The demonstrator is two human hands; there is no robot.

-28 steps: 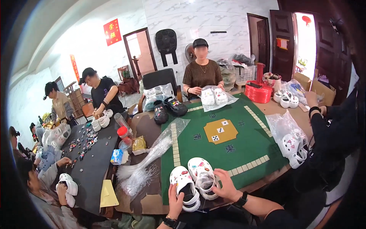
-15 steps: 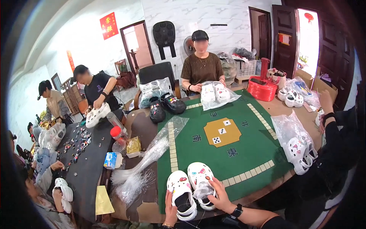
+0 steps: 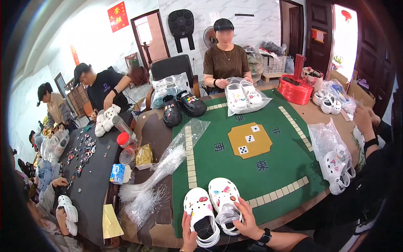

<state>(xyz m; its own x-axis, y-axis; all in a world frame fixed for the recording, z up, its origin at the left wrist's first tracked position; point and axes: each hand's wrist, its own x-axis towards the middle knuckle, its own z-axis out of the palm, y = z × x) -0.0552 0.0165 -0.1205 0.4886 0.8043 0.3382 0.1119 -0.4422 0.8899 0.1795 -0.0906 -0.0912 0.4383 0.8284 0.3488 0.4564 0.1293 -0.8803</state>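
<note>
At the far left, a seated co-worker's hand (image 3: 61, 216) is at a pair of white clogs (image 3: 69, 212). Beside that, a black tabletop (image 3: 94, 185) carries a scatter of small colourful shoe charms (image 3: 87, 147), and at its far end a co-worker in a dark T-shirt (image 3: 107, 90) handles white clogs with straps. Along its right side are a sheet of yellow paper (image 3: 111, 222), a blue-and-white box (image 3: 117, 173), a red-lidded jar (image 3: 123, 140) and a yellow packet (image 3: 144, 154). Next comes a bundle of clear plastic strands (image 3: 153, 178), with black clogs (image 3: 172, 111) beyond it.

At the near edge of a green mahjong mat (image 3: 205, 164), the person's left hand (image 3: 189, 232) rests against the outer side of the left charm-studded clog (image 3: 195, 201), fingers extended; whether they grip cannot be told. The right charm-studded clog (image 3: 221, 189) stands just beside it, toe pointing away, with crumpled clear plastic (image 3: 228, 213) at its opening. The right hand (image 3: 248, 221) touches its outer side, fingers spread, thumb near the heel strap; its grip is likewise unclear.

Across the mat, a co-worker in a brown top (image 3: 226, 63) holds bagged white clogs (image 3: 242, 96). Farther right are a red roll of twine (image 3: 295, 90) and a clear bag with white clogs inside (image 3: 336, 164).
</note>
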